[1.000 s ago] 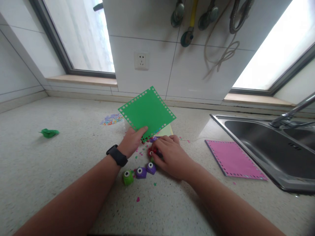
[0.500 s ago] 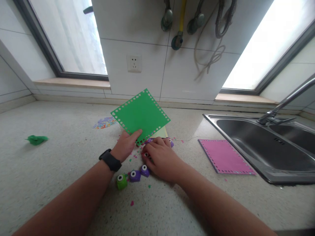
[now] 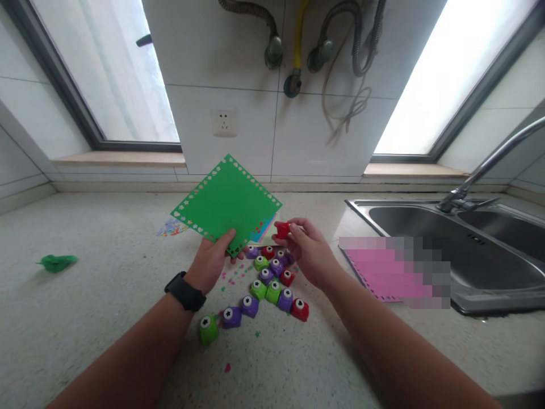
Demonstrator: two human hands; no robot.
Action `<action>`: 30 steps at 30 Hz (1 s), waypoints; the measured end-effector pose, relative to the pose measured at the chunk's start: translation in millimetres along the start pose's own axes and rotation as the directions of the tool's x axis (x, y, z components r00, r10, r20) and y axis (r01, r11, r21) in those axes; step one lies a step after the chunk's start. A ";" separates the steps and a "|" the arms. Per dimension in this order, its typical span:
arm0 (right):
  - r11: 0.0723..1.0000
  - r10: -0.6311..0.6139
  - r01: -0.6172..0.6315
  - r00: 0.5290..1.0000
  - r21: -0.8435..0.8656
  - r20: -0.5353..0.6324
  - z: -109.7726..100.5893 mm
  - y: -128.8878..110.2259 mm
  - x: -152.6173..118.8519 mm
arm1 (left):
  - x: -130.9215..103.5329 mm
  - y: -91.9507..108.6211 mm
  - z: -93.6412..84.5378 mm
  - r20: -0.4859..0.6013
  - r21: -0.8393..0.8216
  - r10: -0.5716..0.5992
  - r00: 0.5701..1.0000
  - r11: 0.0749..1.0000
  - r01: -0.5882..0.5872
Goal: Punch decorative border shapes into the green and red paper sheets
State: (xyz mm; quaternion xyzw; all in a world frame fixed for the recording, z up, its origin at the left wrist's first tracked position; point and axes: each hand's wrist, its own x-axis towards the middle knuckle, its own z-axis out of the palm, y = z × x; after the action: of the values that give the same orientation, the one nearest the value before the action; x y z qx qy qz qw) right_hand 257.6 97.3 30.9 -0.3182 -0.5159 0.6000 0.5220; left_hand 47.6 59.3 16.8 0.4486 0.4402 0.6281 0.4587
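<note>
My left hand [image 3: 212, 257] pinches the lower corner of a green sheet of paper [image 3: 230, 201], thumb on top. Small shapes, among them hearts and stars, are cut out along the sheet's edges. Just right of the sheet, my right hand [image 3: 310, 250] is closed around a red craft punch [image 3: 283, 230], raised above the counter. Below and between the hands stand several more punches: a green one [image 3: 208, 329], a purple one [image 3: 231, 317] and a red one [image 3: 300, 309] among them. Sheets in blue and pale yellow [image 3: 272, 234] lie partly hidden behind the green sheet.
A pink sheet [image 3: 378, 270], partly blurred out, lies at the right beside the steel sink [image 3: 409, 218]. Punched-out confetti [image 3: 171, 227] is heaped at the left rear, with loose bits around the punches. A crumpled green piece [image 3: 57, 262] rests on the far left of the counter [image 3: 106, 272].
My right hand has lifted a red punch from the group of punches and moved up and to the right. The green sheet stays in my left hand, slightly further left in view.
</note>
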 end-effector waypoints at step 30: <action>0.851 -0.517 0.512 0.856 -0.118 -0.006 1.8 -20.2 -21.2 | -4.2 -6.1 -1.4 0.046 -0.001 0.000 0.999 1.000 0.000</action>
State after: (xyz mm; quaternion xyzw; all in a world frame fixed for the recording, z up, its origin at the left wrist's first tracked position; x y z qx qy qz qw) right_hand 267.3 74.9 47.3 -0.2085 -0.6053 0.4026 0.6543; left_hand 48.0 56.2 9.9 0.4629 0.4292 0.6178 0.4689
